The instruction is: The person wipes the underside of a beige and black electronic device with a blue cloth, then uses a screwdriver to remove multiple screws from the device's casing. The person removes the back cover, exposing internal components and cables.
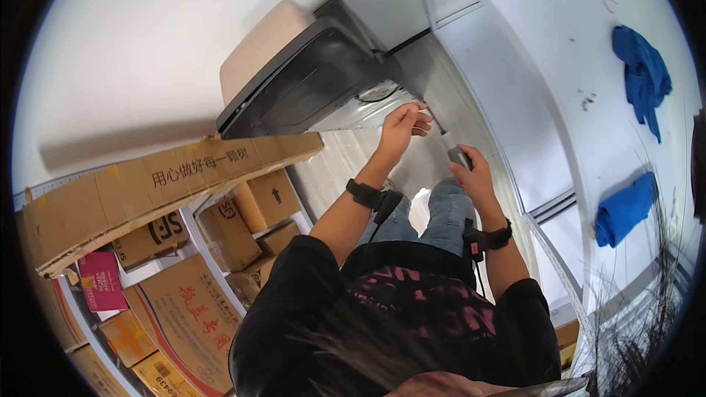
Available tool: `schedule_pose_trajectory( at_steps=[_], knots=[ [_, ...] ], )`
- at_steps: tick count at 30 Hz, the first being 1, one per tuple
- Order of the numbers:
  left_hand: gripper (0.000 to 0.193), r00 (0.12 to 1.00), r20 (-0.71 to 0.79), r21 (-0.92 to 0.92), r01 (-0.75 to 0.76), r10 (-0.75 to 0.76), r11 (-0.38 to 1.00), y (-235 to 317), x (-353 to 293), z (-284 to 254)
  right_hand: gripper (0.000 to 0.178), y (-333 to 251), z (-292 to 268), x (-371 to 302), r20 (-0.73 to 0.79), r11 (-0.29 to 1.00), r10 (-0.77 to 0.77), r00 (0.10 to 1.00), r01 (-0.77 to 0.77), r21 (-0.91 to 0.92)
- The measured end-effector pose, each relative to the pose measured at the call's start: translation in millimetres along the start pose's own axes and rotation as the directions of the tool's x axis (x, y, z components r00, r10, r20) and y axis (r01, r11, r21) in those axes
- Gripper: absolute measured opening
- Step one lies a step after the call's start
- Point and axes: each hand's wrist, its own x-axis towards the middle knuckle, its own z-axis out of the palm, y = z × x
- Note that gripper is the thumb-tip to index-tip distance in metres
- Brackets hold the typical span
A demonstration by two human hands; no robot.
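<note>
My left hand point(401, 131) is raised over the floor near the black bulky piece, its fingers curled in with thumb and forefinger close together. Whatever may be between them is too small to make out. Just beyond those fingers runs a thin black rod or cable point(435, 119) with a thicker end. A small grey, block-shaped object point(459, 156) sticks out of my right hand point(476, 179), which is closed round it above my right knee. Each wrist wears a black strap with a small device. Ahead stands a large black plastic piece point(316, 73) with a beige top.
On my left, white shelving holds several brown cartons point(184, 316) and a magenta box point(101, 281). A long flattened cardboard strip point(176, 169) lies along its top. To my right, a white table point(573, 88) bears two blue cloths point(641, 66). White panels point(507, 103) edge the floor.
</note>
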Motion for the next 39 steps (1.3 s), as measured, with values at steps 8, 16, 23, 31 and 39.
schedule_pose_trajectory(
  at_steps=[8, 16, 23, 31, 39],
  knots=[
    [0.02, 0.966, -0.247, -0.141, 0.038, -0.072, 0.989, -54, -59, -177, 0.041, 33, 169, -18, 0.197, 0.998, 0.05, 0.979, -0.042, -0.045],
    [0.029, 0.963, -0.259, -0.084, 0.049, -0.069, 0.995, -62, -75, -295, 0.042, 78, 305, -40, 0.225, 0.911, 0.275, 0.935, -0.328, 0.249],
    [0.029, 0.973, -0.23, 0.023, -0.031, 0.035, 0.999, -51, -62, -321, 0.035, 72, 344, -34, 0.203, 0.861, 0.256, 0.945, -0.318, 0.397],
    [0.027, 0.967, -0.239, 0.039, -0.078, 0.085, 0.996, -54, -57, -325, 0.031, 68, 343, -27, 0.202, 0.847, 0.282, 0.938, -0.342, 0.408],
    [0.022, 0.968, -0.237, 0.013, -0.086, 0.087, 0.996, -54, -57, -321, 0.033, 68, 341, -26, 0.172, 0.868, 0.28, 0.944, -0.326, 0.376]
  ],
)
